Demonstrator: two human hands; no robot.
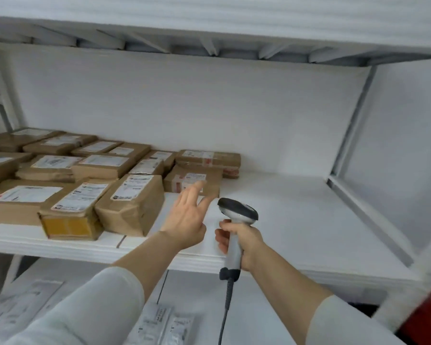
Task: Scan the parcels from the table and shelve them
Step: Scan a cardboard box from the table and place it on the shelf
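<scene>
Parcels (pixel 132 202), brown paper-wrapped with white address labels, lie flat on the left half of the white middle shelf (pixel 296 215). They sit in rows from the back wall to the front edge, sides touching. At the right end of the group two sit one behind the other; the nearer parcel (pixel 184 179) stops about mid-shelf.

From there the board is bare out to the grey corner post (pixel 353 120), and that is the open room. The shelf above (pixel 209 18) roofs the bay.

My left hand (pixel 187 220) reaches in over the front edge, back up, fingers straight and spread, holding nothing. The fingertips overlap the nearer parcel's front face; I cannot tell whether they touch it.

My right hand (pixel 246 242) has its fingers wrapped round the handle of the grey-and-white handheld barcode scanner (pixel 237 212). The dark head is just right of the left hand, and the cable (pixel 225 307) hangs down.

The lower shelf (pixel 259 307) holds white plastic mailer bags (pixel 164 322), lying flat.
</scene>
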